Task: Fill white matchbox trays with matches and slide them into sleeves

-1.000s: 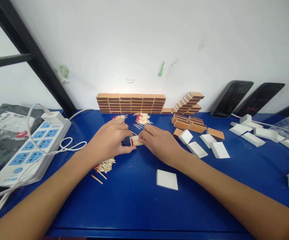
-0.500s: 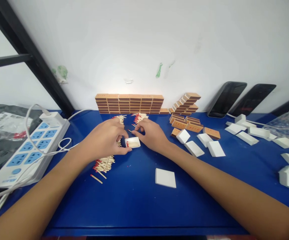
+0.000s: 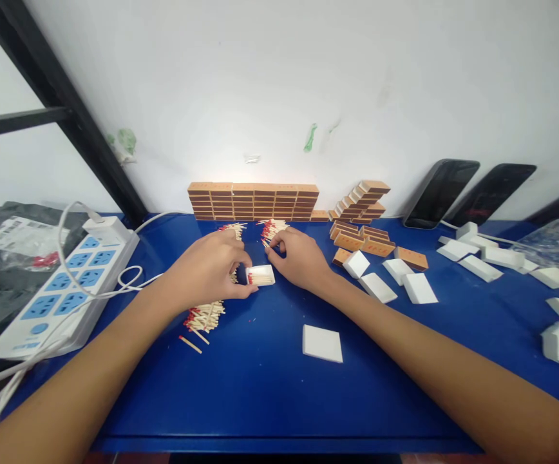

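My left hand [image 3: 207, 270] pinches the left end of a small white matchbox tray [image 3: 261, 276] filled with matches, resting on the blue table [image 3: 260, 393]. My right hand [image 3: 299, 258] is just behind the tray, its fingertips pinched on loose matches at the edge of a red-tipped match pile [image 3: 272, 228]. A second match pile [image 3: 234, 229] lies behind my left hand, and a third pile [image 3: 202, 317] lies below my left wrist.
A wall of stacked brown matchboxes [image 3: 253, 201] stands against the back wall, with more brown boxes [image 3: 364, 222] heaped to its right. White trays [image 3: 388, 283] are scattered right; one white sleeve [image 3: 322, 343] lies in front. A power strip [image 3: 64, 283] with cables sits left. Two phones [image 3: 441, 192] lean on the wall.
My right hand left the tray and moved back to the match pile. My left hand kept hold of the tray, which now lies flat with its matches showing.
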The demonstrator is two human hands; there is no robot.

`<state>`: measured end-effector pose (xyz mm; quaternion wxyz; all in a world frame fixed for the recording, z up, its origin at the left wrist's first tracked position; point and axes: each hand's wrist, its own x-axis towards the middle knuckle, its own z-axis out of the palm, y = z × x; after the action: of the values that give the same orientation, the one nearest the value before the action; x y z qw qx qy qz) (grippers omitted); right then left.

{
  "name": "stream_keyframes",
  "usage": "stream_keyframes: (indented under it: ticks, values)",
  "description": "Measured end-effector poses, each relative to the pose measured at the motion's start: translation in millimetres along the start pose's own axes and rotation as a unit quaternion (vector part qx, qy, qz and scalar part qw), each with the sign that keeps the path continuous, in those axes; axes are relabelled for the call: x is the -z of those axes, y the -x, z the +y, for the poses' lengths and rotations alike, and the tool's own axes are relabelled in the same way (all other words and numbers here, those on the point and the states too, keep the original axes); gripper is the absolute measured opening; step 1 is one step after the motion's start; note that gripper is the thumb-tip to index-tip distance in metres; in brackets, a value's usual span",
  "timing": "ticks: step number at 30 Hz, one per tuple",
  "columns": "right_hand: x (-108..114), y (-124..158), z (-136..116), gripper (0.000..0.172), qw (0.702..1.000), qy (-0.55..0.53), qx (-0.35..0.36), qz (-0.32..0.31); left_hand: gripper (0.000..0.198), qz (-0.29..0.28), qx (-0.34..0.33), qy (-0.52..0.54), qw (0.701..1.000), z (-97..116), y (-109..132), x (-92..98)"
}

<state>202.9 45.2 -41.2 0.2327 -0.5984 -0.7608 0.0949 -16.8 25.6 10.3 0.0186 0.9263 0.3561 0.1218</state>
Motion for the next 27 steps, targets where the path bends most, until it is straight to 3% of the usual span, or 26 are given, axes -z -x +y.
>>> stream_keyframes:
  ticks: [7,14,22,27]
  values:
    - [1,-2,-1,0.012,1.000,0.010,-0.021,-0.017,0.024,0.009,-0.011,-0.005,1.000,-1,1,-1.6]
    - [16,1,6,0.012,0.998,0.019,-0.001,-0.057,0.024,0.016,-0.015,-0.006,1.000,-2,-1,-1.8]
    - [43,29,10,0.006,0.992,-0.002,0.111,-0.056,0.023,0.007,0.011,-0.014,1.000,0,-1,-1.6]
    - [36,38,-10,0.005,0.985,0.046,0.142,-0.092,0.022,0.020,0.002,0.008,1.000,1,-1,-3.6]
